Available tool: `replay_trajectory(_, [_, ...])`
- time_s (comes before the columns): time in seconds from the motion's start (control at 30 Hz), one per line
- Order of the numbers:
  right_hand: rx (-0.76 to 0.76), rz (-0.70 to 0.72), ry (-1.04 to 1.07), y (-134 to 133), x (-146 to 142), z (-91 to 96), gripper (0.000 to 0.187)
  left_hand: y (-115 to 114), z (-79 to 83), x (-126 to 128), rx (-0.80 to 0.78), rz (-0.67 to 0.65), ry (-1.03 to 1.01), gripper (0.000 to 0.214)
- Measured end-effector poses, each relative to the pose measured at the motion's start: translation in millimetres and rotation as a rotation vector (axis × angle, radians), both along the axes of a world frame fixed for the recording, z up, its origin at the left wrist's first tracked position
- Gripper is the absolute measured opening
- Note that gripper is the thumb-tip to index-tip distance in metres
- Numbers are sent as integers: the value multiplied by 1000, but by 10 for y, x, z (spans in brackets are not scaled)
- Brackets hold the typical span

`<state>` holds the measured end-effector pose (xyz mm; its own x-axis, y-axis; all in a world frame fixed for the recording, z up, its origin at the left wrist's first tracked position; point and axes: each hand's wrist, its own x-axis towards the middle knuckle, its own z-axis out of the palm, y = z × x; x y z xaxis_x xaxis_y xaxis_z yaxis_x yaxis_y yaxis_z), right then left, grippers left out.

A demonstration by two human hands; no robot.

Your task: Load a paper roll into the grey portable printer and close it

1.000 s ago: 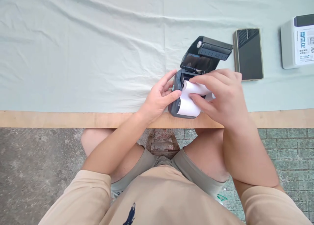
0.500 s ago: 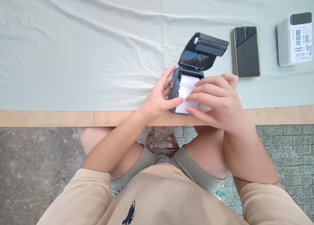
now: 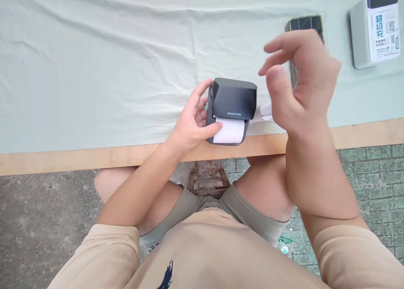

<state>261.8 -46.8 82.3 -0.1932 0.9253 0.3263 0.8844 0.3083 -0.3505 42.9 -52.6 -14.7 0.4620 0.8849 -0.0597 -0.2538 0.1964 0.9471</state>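
1. Where the table (image 3: 94,158) ends, the printer (image 3: 233,99) sits shut, paper (image 3: 229,131) protruding.
2. Left hand (image 3: 189,127) clasps its left side; right hand (image 3: 299,83) hovers open, empty.
3. Likely light, rigid, smooth: grip its sides; paper tears.

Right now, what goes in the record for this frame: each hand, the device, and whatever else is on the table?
Left hand: grips the left side of the label printer, thumb on its front.
Right hand: raised above the table, fingers open, holding nothing.
Label printer: lid shut, white paper showing at the front slot.
Table: wooden edge, pale cloth.
Also there: phone, partly behind the right hand; white box at far right.
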Motion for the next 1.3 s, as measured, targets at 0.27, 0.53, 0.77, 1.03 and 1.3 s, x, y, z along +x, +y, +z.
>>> replay_trajectory(0.27, [-287,195,-158,-4,-76,-16,62,-32,82,6,-32,38,-28,100])
replay_trajectory(0.53, [-382,175,-162,13,-158,44,59,6,60,-10,-58,42,-67,90])
replay_trajectory(0.77, [-238,199,-208,-86,-69,-23,62,56,8,-28,-148,68,-139,61])
replay_trajectory(1.03, [-178,309,-133,-198,94,11,61,32,73,-34,-168,93,-179,55])
replay_trajectory(1.3, [196,268,2,-197,1,6,30,53,81,-23,-181,113,-200,51])
